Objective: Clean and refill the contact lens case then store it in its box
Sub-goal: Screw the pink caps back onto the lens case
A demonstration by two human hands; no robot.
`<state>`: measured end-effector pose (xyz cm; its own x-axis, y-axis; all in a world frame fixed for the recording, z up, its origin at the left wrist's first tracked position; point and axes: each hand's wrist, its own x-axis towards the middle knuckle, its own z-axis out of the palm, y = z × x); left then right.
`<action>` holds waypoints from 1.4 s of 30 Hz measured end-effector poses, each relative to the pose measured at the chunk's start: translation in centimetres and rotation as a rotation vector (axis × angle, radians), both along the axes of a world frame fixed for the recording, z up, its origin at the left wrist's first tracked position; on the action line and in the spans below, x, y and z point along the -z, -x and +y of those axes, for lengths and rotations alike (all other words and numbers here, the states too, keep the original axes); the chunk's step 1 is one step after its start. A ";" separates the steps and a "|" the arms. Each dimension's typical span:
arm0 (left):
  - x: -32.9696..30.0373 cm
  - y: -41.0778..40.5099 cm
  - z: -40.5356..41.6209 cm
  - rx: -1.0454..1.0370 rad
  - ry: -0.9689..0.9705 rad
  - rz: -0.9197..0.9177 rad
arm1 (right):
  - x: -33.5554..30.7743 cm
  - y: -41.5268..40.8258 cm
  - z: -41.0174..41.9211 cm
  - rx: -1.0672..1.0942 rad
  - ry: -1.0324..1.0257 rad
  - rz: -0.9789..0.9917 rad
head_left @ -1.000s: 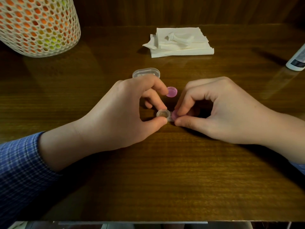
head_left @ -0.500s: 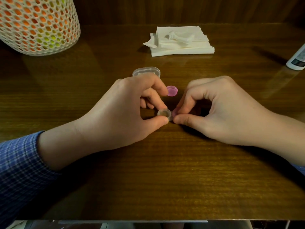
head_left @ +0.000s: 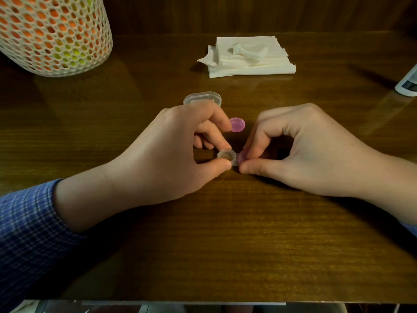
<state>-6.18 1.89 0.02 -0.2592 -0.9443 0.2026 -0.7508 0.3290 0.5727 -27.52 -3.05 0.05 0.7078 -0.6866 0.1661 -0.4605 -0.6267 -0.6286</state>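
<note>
Dark glossy wood table (head_left: 225, 233) against a wood wall; left hand (head_left: 162, 163) pinches the clear lens case (head_left: 226, 155) at mid-table, right hand (head_left: 300, 150) pinches its pink cap; tissues (head_left: 250, 57), mesh lamp (head_left: 52, 35) behind

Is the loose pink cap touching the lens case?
Apart. The head view shows the pink cap lying on bare table beyond the lens case, with dark wood between them.

bottle (head_left: 408, 83): cut by right edge | lens case (head_left: 228, 156) right well: hidden under right-hand fingers (head_left: 252, 145)
</note>
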 end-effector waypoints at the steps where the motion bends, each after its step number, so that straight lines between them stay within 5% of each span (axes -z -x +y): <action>1: 0.0 0.0 0.0 0.000 0.001 0.001 | 0.0 0.0 0.0 0.004 0.007 0.000; 42: 0.2 -0.4 0.1 0.028 0.049 0.009 | -0.2 0.5 -0.4 0.176 0.018 0.032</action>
